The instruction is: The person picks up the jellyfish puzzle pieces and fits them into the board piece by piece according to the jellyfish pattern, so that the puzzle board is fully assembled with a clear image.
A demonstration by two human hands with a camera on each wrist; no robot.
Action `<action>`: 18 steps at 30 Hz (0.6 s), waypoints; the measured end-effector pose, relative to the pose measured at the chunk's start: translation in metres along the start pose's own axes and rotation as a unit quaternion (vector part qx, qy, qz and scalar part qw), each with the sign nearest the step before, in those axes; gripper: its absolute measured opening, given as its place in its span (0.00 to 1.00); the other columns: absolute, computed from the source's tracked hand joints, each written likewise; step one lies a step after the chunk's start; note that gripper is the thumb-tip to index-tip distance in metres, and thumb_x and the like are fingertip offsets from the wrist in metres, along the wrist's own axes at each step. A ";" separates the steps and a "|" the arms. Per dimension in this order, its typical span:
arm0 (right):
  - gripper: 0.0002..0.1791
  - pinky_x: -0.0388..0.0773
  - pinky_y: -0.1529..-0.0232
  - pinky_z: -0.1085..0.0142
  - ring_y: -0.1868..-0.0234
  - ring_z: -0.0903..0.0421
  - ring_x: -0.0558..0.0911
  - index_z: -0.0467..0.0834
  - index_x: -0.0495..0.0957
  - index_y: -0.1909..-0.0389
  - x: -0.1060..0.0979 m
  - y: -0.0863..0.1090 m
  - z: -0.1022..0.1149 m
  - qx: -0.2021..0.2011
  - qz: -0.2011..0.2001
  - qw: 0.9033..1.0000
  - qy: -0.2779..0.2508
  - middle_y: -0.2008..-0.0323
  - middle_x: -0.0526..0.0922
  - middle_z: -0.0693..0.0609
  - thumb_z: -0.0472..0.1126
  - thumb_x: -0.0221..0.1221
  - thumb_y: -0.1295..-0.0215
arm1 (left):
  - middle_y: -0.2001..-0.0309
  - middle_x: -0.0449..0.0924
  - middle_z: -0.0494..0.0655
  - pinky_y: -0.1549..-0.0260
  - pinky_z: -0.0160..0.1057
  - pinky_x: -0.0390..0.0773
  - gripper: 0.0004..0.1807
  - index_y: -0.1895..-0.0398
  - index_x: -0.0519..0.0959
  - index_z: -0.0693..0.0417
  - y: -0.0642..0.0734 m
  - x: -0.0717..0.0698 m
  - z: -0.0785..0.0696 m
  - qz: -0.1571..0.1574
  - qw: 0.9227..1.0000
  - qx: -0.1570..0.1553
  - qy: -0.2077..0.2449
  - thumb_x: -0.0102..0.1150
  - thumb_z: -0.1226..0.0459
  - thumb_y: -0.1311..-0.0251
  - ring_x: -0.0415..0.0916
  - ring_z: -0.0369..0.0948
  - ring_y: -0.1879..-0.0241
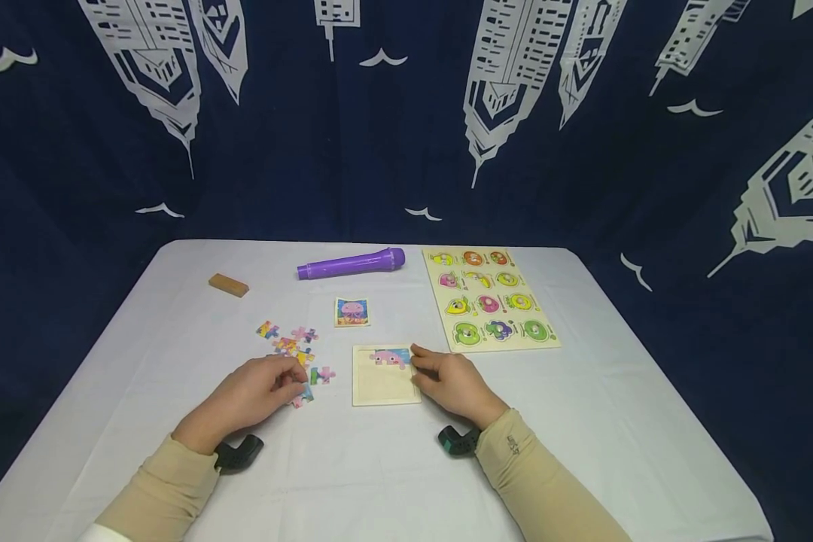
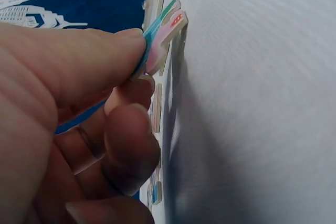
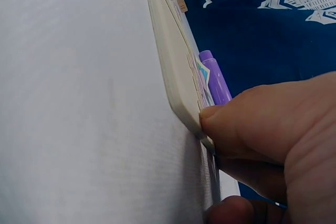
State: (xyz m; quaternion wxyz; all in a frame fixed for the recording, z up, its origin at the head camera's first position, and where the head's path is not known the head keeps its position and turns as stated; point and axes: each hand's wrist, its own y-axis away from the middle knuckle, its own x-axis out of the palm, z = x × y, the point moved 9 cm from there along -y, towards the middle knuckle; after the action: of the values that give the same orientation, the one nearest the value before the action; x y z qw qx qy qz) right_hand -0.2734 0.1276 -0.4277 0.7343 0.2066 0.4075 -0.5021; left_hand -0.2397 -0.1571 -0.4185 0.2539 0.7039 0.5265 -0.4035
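Note:
My left hand (image 1: 251, 391) pinches a blue and pink jigsaw piece (image 2: 163, 43) between thumb and fingers, tilted close over the white cloth. Just beyond that hand lie several loose jigsaw pieces (image 1: 287, 345), and a green and pink piece (image 1: 322, 375) sits to its right. The square wooden puzzle tray (image 1: 382, 390) lies in front of me, and my right hand (image 1: 459, 382) holds its right edge, with the thumb at the near corner in the right wrist view. Joined pink and blue pieces (image 1: 389, 357) fill part of the tray's upper right.
Beyond the tray lies a small jellyfish picture card (image 1: 351, 312). A purple microphone-shaped stick (image 1: 348, 265) lies at the back, with a brown wooden block (image 1: 229, 284) to its left. A fruit picture board (image 1: 494, 301) lies at the back right.

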 end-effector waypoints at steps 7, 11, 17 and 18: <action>0.22 0.71 0.32 0.52 0.30 0.50 0.75 0.41 0.81 0.38 0.001 -0.001 -0.002 0.008 -0.001 1.000 0.000 0.31 0.76 0.53 0.42 0.66 0.31 | 0.73 0.73 0.36 0.69 0.34 0.70 0.01 0.60 0.82 0.46 -0.003 0.003 0.006 0.014 1.000 -0.005 0.027 0.63 0.61 0.30 0.68 0.37 0.71; 0.22 0.71 0.31 0.53 0.30 0.50 0.75 0.41 0.81 0.38 0.002 -0.001 -0.002 0.009 0.002 1.000 0.000 0.31 0.76 0.53 0.42 0.66 0.31 | 0.73 0.73 0.37 0.69 0.34 0.69 0.03 0.59 0.82 0.47 -0.004 0.004 0.010 0.018 0.999 -0.012 0.034 0.62 0.59 0.30 0.68 0.37 0.71; 0.22 0.70 0.31 0.53 0.30 0.50 0.75 0.41 0.81 0.37 0.001 -0.001 -0.002 0.007 0.004 1.000 -0.001 0.30 0.76 0.53 0.42 0.66 0.31 | 0.72 0.73 0.39 0.70 0.34 0.69 0.04 0.60 0.80 0.47 -0.005 0.006 0.014 0.020 0.998 -0.026 0.052 0.63 0.59 0.30 0.69 0.38 0.71; 0.22 0.70 0.31 0.53 0.30 0.50 0.75 0.41 0.81 0.37 0.001 -0.001 -0.001 0.008 0.005 1.000 -0.001 0.30 0.76 0.53 0.42 0.65 0.30 | 0.72 0.74 0.39 0.70 0.34 0.70 0.03 0.60 0.80 0.47 -0.005 0.006 0.014 0.020 0.998 -0.026 0.055 0.63 0.60 0.30 0.69 0.38 0.71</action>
State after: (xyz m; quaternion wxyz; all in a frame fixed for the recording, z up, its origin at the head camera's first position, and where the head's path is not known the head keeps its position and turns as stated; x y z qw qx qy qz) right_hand -0.2749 0.1275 -0.4293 0.7358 0.2137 0.4017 -0.5015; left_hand -0.2474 -0.1632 -0.4307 0.2513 0.7284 0.5359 -0.3451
